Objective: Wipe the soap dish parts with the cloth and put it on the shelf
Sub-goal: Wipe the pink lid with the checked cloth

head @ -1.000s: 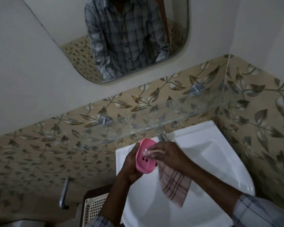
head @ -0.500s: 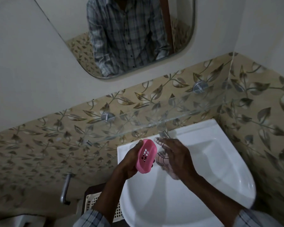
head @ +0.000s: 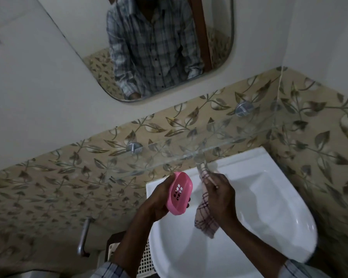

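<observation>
My left hand (head: 159, 199) grips a pink soap dish (head: 180, 192) with slotted holes, tilted on edge above the left rim of the white sink (head: 269, 197). My right hand (head: 219, 194) holds a pale checked cloth (head: 205, 215) just to the right of the dish, a small gap between them. The cloth hangs down over the basin. A glass shelf (head: 219, 143) on two metal brackets runs along the tiled wall just above both hands.
A mirror (head: 159, 47) hangs on the wall above and reflects a person in a checked shirt. A metal handle (head: 83, 235) sits on the lower left wall. A white perforated basket (head: 145, 257) stands left of the sink. Leaf-patterned tiles cover both corner walls.
My right hand has come off the dish, taking the cloth with it, and now grips the cloth beside the dish. The dish has turned more on edge in my left hand.
</observation>
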Tool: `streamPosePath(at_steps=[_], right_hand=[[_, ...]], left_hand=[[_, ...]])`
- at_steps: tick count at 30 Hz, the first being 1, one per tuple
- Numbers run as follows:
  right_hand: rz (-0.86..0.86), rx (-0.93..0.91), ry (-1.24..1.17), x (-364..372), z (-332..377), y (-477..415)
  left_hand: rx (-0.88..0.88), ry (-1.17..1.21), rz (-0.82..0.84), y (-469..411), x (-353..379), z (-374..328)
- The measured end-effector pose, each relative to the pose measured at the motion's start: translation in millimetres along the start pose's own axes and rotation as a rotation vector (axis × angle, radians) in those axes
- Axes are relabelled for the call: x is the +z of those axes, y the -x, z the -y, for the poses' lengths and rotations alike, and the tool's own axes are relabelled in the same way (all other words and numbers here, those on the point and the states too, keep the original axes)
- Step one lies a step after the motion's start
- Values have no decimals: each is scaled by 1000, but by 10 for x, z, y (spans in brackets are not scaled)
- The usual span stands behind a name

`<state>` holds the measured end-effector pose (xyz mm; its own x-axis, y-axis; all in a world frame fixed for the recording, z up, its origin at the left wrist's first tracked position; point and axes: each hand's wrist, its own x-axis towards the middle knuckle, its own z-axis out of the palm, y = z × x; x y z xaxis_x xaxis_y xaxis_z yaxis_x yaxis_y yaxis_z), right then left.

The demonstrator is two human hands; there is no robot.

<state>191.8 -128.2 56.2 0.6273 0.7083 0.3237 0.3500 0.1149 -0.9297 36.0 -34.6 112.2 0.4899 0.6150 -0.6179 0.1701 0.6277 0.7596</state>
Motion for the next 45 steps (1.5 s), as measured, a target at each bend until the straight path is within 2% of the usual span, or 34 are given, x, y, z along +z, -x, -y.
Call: streamPosePath(at_steps=[2, 3, 4, 6, 15, 17, 20, 22, 25, 27, 29, 31, 32, 34, 35, 36, 37, 39, 41, 42, 43, 45], right_hand=[[213, -400, 129, 36, -47, 42], [264, -567, 231, 46, -105, 29], [271, -658, 307, 51, -154, 5], [293, -644, 337, 44, -177, -39], [601, -713, 335, -20, -132, 17], [636, -497, 178, 28, -28, 117], [623, 58, -154, 66, 199, 75], [669, 341, -353, 79, 306, 0], [593, 577, -601, 60, 453, -163], [560, 609, -688, 15, 544, -284], [642, 446, -561, -1, 613, -343], [681, 250, -263, 13, 644, -282], [659, 201, -146, 23, 606, -230], [636, 140, -58, -11, 509, -153], [644, 96, -46, -55, 442, -134], [659, 25, -25, -109, 373, -132], [684, -81, 17, -159, 305, -133], [739, -396, 223, -234, 208, -122], [739, -798, 487, -242, 142, -95], [741, -914, 560, -233, 114, -74], [763, -914, 589, -218, 111, -56], [778, -735, 565, -153, 157, -20]], left_hand=[[-21, 8, 29, 10, 57, -21], [-30, 9, 43, 15, 82, -33], [-42, 14, 51, 20, 98, -45], [-52, 34, 38, 15, 96, -63], [60, 234, -114, -96, 154, 97], [107, 225, -191, -122, 219, 130], [247, -1, -331, -137, 317, 241], [379, -73, -369, -131, 353, 320], [604, -176, -345, -145, 336, 389], [647, -253, -252, -126, 342, 474], [678, -425, -244, -75, 291, 623], [699, -583, -230, -42, 210, 752], [694, -624, -191, -40, 156, 807], [658, -638, -68, 6, 102, 841], [647, -574, -33, 22, 66, 837], [582, -394, -17, 36, 30, 795], [476, -168, -47, 39, -16, 732], [148, 220, 26, 26, -102, 596], [-77, 328, 182, 31, -99, 405], [-132, 339, 222, 43, -51, 319], [-159, 337, 193, 15, 14, 248], [-130, 297, 51, -42, 173, 189]])
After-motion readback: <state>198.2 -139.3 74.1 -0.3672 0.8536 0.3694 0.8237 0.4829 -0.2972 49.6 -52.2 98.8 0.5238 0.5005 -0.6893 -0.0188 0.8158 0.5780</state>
